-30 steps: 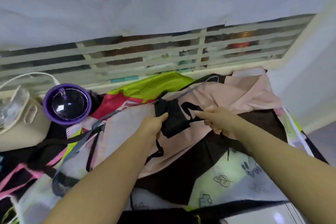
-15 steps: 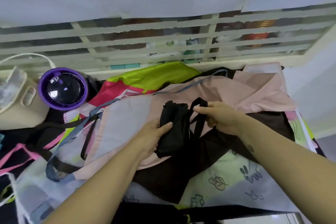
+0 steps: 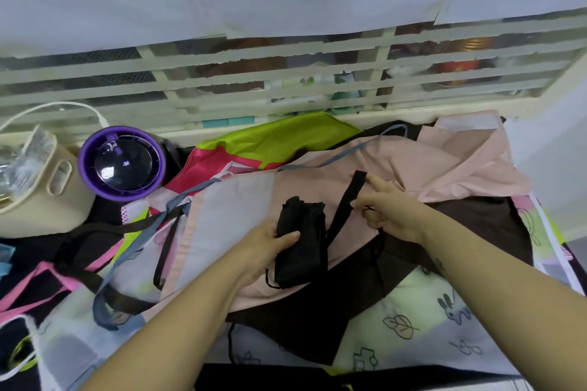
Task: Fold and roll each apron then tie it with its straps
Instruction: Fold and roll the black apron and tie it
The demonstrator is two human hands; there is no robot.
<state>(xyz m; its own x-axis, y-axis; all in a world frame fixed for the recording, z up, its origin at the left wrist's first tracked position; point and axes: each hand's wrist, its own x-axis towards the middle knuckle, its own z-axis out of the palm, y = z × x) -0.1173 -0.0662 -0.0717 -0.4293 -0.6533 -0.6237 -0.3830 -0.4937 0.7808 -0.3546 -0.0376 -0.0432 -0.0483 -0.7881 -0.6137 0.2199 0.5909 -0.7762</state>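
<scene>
The head camera shows the left hand (image 3: 270, 241) wrapped round one black apron roll (image 3: 301, 241), I think to stop it coming undone. The roll sits on one pink apron (image 3: 444, 162), mid-pile. The right hand (image 3: 387, 209) pinches one black strap (image 3: 349, 200) and holds it up, likely ready to wind round.

The left hand (image 3: 259, 251) hides its fingers behind the roll (image 3: 301, 244); only the thumb shows. The strap (image 3: 347, 203) has a low end I cannot follow. At 9 o'clock the basket (image 3: 35, 206) is cut off. At 12 o'clock, things behind the bars (image 3: 254, 73) are blurry.
</scene>
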